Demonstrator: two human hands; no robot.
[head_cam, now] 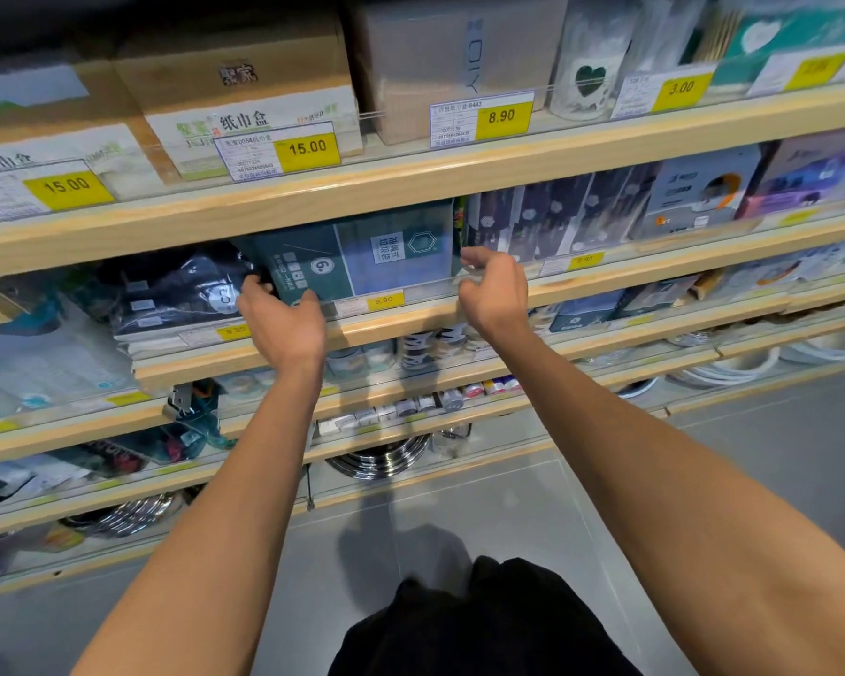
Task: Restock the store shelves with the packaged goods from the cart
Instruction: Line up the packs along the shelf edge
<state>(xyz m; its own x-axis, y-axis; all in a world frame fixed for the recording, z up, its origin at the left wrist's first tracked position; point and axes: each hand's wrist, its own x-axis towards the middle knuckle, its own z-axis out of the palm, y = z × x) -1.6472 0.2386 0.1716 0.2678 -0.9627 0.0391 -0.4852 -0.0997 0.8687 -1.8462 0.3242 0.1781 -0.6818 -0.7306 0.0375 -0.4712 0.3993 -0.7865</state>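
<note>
A dark green and blue package (362, 258) with a white label stands on the second wooden shelf (411, 317), behind a clear rail. My left hand (281, 319) grips its lower left corner, thumb on the front and fingers behind the edge. My right hand (493, 290) hovers at its right edge with fingers loosely curled; whether it touches the package I cannot tell. No cart is in view.
Black plastic-wrapped packs (176, 290) lie left of the green package, dark slim boxes (557, 217) right of it. Brown tissue-box cartons (245, 90) fill the top shelf above yellow price tags. Lower shelves hold small goods and metal pans (381, 461). Grey floor lies below.
</note>
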